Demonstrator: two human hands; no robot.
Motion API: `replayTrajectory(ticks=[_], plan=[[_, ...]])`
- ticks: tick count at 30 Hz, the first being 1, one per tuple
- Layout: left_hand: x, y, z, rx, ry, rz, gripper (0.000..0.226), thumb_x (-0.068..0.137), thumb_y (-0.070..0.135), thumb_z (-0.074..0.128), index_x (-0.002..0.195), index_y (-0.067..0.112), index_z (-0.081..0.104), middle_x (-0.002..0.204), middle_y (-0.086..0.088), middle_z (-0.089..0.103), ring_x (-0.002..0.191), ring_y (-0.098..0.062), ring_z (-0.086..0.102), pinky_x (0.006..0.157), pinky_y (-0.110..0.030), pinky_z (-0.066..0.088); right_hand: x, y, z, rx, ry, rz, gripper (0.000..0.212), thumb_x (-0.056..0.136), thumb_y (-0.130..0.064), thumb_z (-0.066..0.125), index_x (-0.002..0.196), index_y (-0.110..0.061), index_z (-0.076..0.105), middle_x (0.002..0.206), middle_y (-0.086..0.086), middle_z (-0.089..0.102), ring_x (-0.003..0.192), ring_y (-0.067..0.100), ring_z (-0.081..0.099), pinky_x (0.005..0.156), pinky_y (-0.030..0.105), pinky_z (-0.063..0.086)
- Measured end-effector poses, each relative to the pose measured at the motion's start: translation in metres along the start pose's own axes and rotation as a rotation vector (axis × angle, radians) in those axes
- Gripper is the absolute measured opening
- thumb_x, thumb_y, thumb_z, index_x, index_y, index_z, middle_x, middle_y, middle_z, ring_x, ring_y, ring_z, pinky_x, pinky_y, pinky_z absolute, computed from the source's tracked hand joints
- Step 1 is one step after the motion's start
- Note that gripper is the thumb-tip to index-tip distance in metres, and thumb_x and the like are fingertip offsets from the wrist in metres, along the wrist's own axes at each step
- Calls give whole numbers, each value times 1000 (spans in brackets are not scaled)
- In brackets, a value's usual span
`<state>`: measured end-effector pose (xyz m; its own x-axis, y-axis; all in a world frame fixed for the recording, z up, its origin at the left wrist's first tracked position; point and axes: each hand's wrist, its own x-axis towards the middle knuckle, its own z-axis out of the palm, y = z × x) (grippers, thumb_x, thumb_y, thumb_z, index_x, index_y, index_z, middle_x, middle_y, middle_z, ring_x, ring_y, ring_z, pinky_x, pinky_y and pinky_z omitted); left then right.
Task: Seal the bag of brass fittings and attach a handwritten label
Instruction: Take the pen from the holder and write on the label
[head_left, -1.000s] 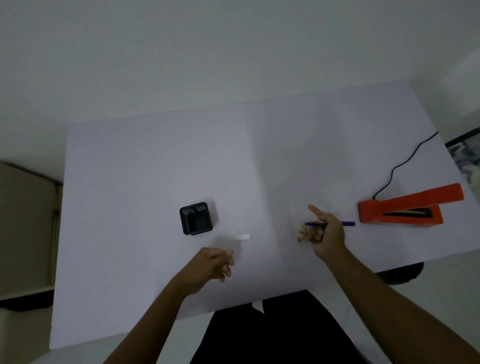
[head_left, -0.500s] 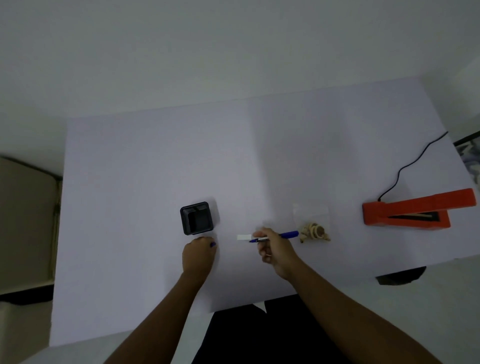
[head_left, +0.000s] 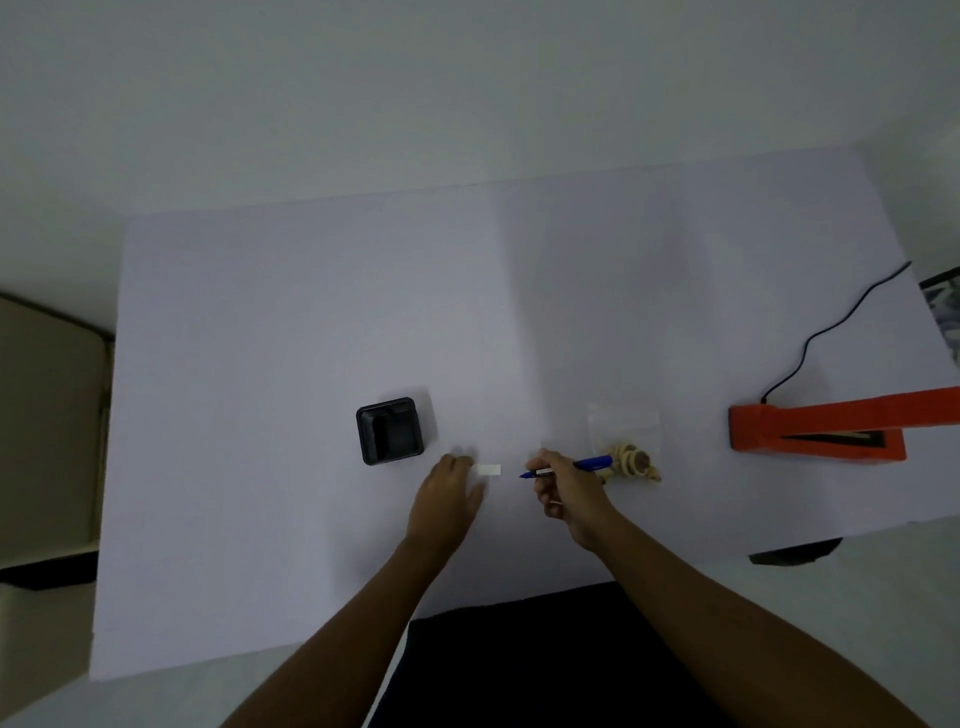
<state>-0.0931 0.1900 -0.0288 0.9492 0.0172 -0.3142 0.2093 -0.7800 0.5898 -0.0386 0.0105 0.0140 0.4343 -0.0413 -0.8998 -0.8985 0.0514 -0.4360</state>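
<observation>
Tabletop (head_left: 311, 312) first: a wide pale sheet running out beyond both sets of fingers. Well off past my right fingers sits the orange heat sealer (head_left: 815, 434) with its black cord (head_left: 831, 332) trailing away from it. Just beyond my left fingertips stands the black tray (head_left: 389, 430).

My left hand (head_left: 449, 493) has come down flat, fingers spread and released, their tips touching the near end of the white label (head_left: 489, 470) to pin it. My right hand (head_left: 563, 486) is clenched around the blue pen (head_left: 569, 466) in a writing grip, its tip aimed at the label and stopped just short of the free end. Behind those right knuckles lies the clear bag (head_left: 623, 431), the brass fittings (head_left: 635, 462) bunched at its near edge, touching nothing but the table.

A second ago my right hand was out by the bag with the pen and my left was curled near me; half a second ago the left was up by the tray, a small blue thing at its fingertips, possibly the pen cap. Now both flank the label. I take that to mean writing is about to begin; whether the bag is already sealed I cannot tell.

No writing shows on the label, and I can read no brand on the pen, the sealer or the tray.
</observation>
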Motion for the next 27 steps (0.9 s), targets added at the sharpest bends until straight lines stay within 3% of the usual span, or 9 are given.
replayTrajectory(ticks=[4, 9, 14, 23, 27], plan=[[12, 24, 24, -44, -25, -67, 43, 96, 41, 54, 125, 9, 53, 121, -8, 59, 111, -21, 56, 96, -31, 48, 1, 6, -2, -31, -19, 31, 27, 95, -30, 56, 89, -7, 68, 53, 0, 53, 46, 12, 40, 43, 22, 27], [25, 28, 37, 15, -24, -171, 54, 92, 45, 56, 127, 5, 47, 119, -12, 55, 108, -26, 53, 88, -36, 50, 4, 8, -10, -40, -10, 54, 27, 94, -30, 57, 92, -6, 69, 59, 5, 55, 49, 14, 41, 43, 23, 28], [26, 23, 38, 30, -19, -157, 47, 95, 32, 55, 131, 3, 45, 121, -14, 55, 108, -27, 54, 89, -34, 51, 6, 8, -20, -20, -12, 73, 28, 96, -32, 58, 91, -6, 68, 59, 5, 54, 48, 14, 40, 43, 23, 27], [28, 26, 38, 76, -43, -108, 21, 92, 18, 53, 110, 7, 55, 101, -9, 58, 89, -20, 53, 75, -27, 47, 6, 0, -28, 37, -19, 38, 26, 95, -30, 59, 91, -6, 68, 60, 6, 53, 47, 13, 41, 42, 24, 27], [27, 27, 40, 122, -50, -72, 28, 94, 14, 49, 119, 6, 58, 101, -12, 61, 90, -24, 55, 78, -32, 52, 3, 2, -28, 52, -23, 21, 27, 95, -30, 58, 91, -5, 69, 61, 7, 54, 49, 14, 41, 43, 24, 27]])
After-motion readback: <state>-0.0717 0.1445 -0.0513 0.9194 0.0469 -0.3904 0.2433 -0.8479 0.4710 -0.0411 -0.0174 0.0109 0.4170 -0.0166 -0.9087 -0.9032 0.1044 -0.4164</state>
